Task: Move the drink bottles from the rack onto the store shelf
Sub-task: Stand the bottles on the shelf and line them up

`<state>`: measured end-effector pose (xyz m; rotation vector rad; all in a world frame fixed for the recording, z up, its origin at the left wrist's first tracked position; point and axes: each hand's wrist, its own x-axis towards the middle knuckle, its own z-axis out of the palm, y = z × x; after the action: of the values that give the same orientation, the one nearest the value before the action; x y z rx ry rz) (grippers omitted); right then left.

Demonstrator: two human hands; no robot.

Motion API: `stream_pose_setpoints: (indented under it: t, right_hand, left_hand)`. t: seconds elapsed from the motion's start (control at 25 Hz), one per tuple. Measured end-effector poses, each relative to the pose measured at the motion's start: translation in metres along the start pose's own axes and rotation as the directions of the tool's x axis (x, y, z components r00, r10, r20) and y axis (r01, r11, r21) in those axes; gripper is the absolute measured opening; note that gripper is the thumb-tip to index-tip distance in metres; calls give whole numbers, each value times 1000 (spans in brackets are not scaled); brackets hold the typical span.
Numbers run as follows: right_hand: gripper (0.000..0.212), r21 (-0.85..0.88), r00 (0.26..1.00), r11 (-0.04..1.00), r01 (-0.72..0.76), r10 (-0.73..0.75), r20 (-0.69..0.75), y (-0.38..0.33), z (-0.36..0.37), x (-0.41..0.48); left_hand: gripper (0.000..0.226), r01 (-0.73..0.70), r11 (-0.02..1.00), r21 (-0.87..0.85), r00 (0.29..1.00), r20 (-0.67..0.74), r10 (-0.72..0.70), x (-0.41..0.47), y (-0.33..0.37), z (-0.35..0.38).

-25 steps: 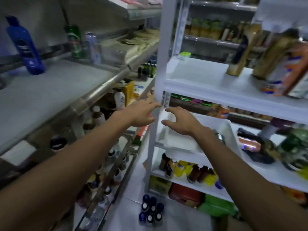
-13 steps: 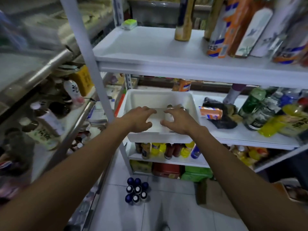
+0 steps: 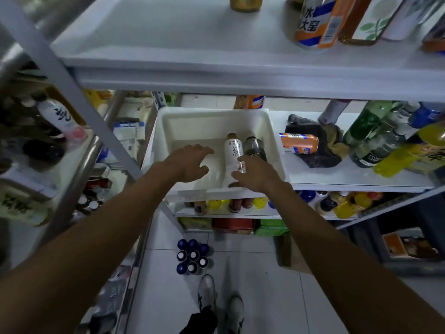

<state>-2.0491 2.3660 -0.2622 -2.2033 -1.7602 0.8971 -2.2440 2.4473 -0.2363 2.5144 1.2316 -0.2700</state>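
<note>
White metal shelving (image 3: 216, 75) fills the view, and the bottles on its top level are cut off. A smooth white plastic bin (image 3: 168, 126) sits on the middle level. Two cylindrical bottles lie inside it lengthwise, caps pointing away from the person. The white-labelled bottle (image 3: 233, 149) lies under the right hand's (image 3: 258, 174) curled fingertips, its base hidden; whether it is gripped cannot be told. The dark bottle (image 3: 255, 148) lies just beyond those fingertips. The left hand (image 3: 190, 162) is spread beside the white-labelled bottle, holding nothing.
</note>
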Motion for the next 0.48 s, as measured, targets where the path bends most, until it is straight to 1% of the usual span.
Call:
stream_pose_setpoints:
  t: [0.08, 0.16, 0.24, 0.28, 0.4, 0.48]
  right_hand:
    - [55, -7, 999, 999, -48, 48, -21, 2, 1, 17]
    - [53, -88, 995, 992, -90, 85, -54, -1, 7, 32]
    - [61, -214, 992, 970, -113, 98, -83, -5, 17, 47]
    - [63, -242, 991, 963, -120, 100, -92, -10, 22, 54]
    - [72, -205, 972, 955, -214, 186, -146, -18, 36, 69]
    - [79, -265, 947, 918, -295, 243, -212, -22, 49, 79]
  left_hand:
    - [58, -7, 1000, -30, 999, 31, 8, 19, -7, 11]
    - [57, -10, 998, -64, 998, 67, 14, 33, -15, 25]
    - [56, -9, 996, -85, 995, 102, 18, 49, -21, 37]
    - [56, -5, 995, -96, 994, 111, 16, 53, -23, 40]
    - [55, -7, 991, -131, 990, 141, 26, 58, -32, 47]
    - [52, 3, 992, -130, 988, 156, 17, 57, -41, 52]
